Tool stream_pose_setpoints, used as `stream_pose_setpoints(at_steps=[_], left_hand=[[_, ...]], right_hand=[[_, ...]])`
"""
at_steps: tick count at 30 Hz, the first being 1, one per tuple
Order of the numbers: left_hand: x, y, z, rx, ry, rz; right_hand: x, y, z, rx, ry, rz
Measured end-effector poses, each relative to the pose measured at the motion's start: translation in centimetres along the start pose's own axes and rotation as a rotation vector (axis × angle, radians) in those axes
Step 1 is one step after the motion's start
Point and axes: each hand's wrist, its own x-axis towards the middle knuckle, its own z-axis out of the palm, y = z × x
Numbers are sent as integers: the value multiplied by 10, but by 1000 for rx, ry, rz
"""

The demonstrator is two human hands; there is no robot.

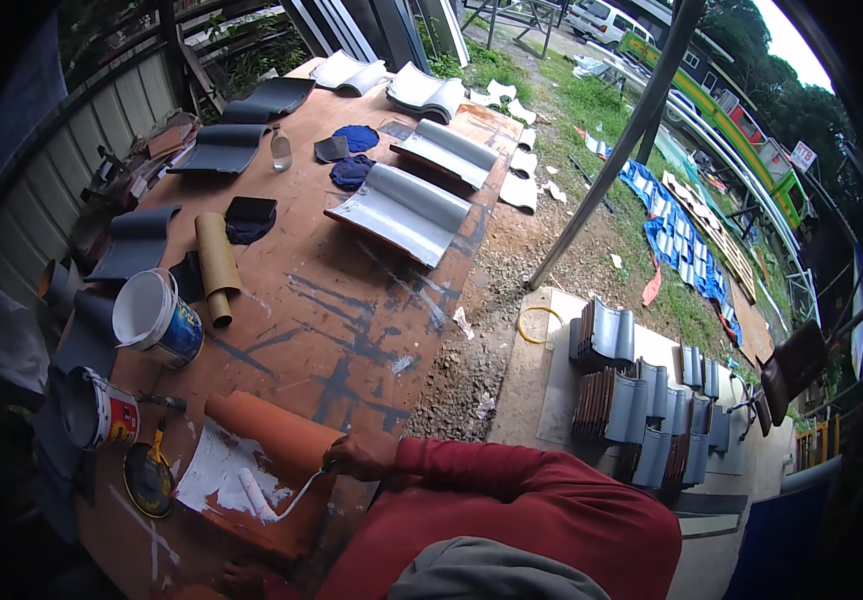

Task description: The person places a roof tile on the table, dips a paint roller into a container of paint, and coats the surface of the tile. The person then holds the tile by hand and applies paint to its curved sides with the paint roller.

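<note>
Altogether, one terracotta-orange curved roof tile (299, 428), partly coated in white paint, lay at the near end of the brown, paint-streaked wooden desk (286, 350). The right hand (361, 455) had its fingers bent round the handle of one white-sleeved paint roller with a wire frame (256, 492), whose sleeve rested on that coating. The left hand (241, 577) was a dim shape near the tile's lower edge; I could not tell how its fingers stood.

Four pale grey curved tiles (401, 212) lay toward the desk's far and right sides. Three dark grey curved tiles (219, 148) showed clearly along the left, with more dark grey partly hidden behind two buckets: one white with a blue label (179, 335), one white with a red label (116, 412). Beside these were one round black lid (144, 482) with a yellow-handled tool on it, one brown cardboard tube (216, 255), one clear bottle (280, 150) and two crumpled blue cloths (356, 136).

On the ground to the right stood several stacks of grey-faced tiles (623, 405), too crowded to count, near one yellow ring (521, 323). A slanting metal pole (611, 180) crossed the view of the yard, and a dark red sleeve (511, 475) covered the desk's near right corner.
</note>
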Motion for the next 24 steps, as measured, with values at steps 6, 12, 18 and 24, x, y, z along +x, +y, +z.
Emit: stream_pose_setpoints(at_steps=[6, 12, 18, 24], left_hand=[[2, -11, 1, -9, -130, 71], [16, 9, -28, 52, -183, -3], [14, 8, -28, -81, -227, -73], [15, 12, -34, -75, -342, -157]], right_hand=[[3, 18, 16, 31, 67, 27], [19, -16, -10, 58, 77, 100], [40, -15, -30, 22, 25, 105], [80, -6, -69, -207, -58, -86]])
